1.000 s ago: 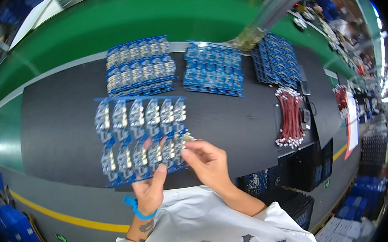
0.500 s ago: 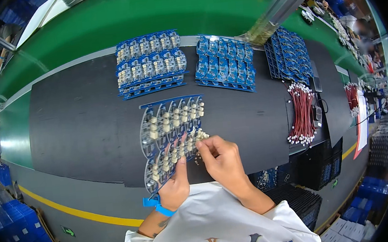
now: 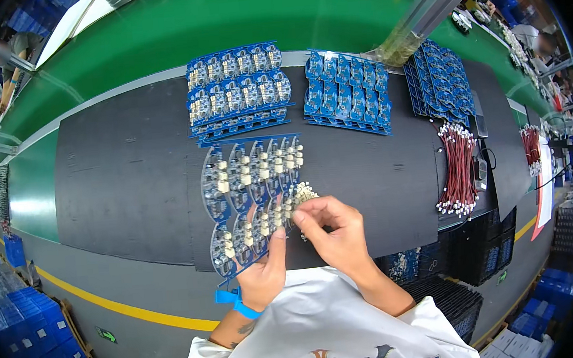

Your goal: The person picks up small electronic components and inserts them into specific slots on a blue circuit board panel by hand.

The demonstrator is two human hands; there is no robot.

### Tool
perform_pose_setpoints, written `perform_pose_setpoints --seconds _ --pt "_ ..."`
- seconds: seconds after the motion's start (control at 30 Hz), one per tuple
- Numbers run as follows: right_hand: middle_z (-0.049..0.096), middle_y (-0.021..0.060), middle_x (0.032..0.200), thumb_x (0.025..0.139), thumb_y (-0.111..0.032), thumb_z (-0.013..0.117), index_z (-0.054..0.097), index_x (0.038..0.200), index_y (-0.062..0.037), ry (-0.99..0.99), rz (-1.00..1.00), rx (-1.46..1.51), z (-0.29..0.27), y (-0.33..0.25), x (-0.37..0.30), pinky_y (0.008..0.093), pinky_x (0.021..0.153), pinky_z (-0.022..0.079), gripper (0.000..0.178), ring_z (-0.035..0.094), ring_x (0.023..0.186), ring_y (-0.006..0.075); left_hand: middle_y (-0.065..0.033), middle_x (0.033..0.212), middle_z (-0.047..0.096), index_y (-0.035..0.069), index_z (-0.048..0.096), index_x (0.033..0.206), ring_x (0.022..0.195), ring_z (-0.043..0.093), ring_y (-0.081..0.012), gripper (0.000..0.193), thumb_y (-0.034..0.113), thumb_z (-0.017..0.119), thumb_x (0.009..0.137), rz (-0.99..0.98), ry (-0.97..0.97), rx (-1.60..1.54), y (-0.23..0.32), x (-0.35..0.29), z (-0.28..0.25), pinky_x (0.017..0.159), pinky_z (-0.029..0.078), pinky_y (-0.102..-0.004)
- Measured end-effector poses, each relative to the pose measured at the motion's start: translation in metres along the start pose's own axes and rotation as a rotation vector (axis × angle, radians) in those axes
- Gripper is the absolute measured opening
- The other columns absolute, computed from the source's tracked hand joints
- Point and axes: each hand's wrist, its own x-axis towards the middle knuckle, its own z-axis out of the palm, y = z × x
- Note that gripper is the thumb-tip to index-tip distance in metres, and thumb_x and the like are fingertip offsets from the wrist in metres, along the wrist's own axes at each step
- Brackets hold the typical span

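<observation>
A rectangular panel of curved blue circuit boards with cream block connectors (image 3: 259,189) is held tilted above a black-covered tabletop (image 3: 375,178). The left hand (image 3: 262,278) grips the panel's near edge, thumb on top, probably to keep the component side up and steady for the right hand (image 3: 340,234), whose thumb and fingertip nearly meet at the panel's right edge. Whether they pinch anything cannot be told. Just right of the panel, partly hidden, lies a pile of tiny cream connectors (image 3: 304,191). The left fingers underneath are mostly concealed.
</observation>
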Motion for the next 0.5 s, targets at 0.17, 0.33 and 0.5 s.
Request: perform_pose_setpoints --seconds 0.17,0.33,0.5 --pt "0.059 0.0019 0.066 0.083 -0.008 0.06 0.058 0.083 0.0019 -0.134 0.219 0.138 0.002 0.0 0.004 0.0176 0.048 0.042 0.01 0.052 0.056 0.0036 -0.0154 0.109 0.056 -0.009 0.048 0.111 0.099 0.055 -0.0208 0.029 -0.002 0.051 0.083 0.111 -0.089 0.344 0.001 -0.002 -0.005 0.086 0.04 -0.026" --pt "0.058 0.0024 0.064 0.084 -0.009 0.058 0.056 0.086 0.0024 -0.092 0.232 0.049 0.007 -0.005 0.0 0.0184 0.048 0.042 0.011 0.052 0.055 0.0048 -0.0169 0.112 0.054 -0.009 0.048 0.111 0.103 0.053 -0.0221 0.028 -0.002 0.049 0.084 0.015 0.056 0.327 -0.009 -0.006 -0.003 0.087 0.039 -0.0271" --pt "0.058 0.0017 0.064 0.083 -0.005 0.058 0.057 0.09 0.0021 -0.063 0.152 -0.082 0.003 0.0 0.004 0.0181 0.048 0.042 0.01 0.052 0.054 0.0046 -0.0106 0.107 0.057 -0.006 0.048 0.113 0.097 0.054 -0.0165 0.029 -0.001 0.051 0.085 -0.003 0.145 0.014 -0.005 0.002 -0.002 0.084 0.041 -0.0251"
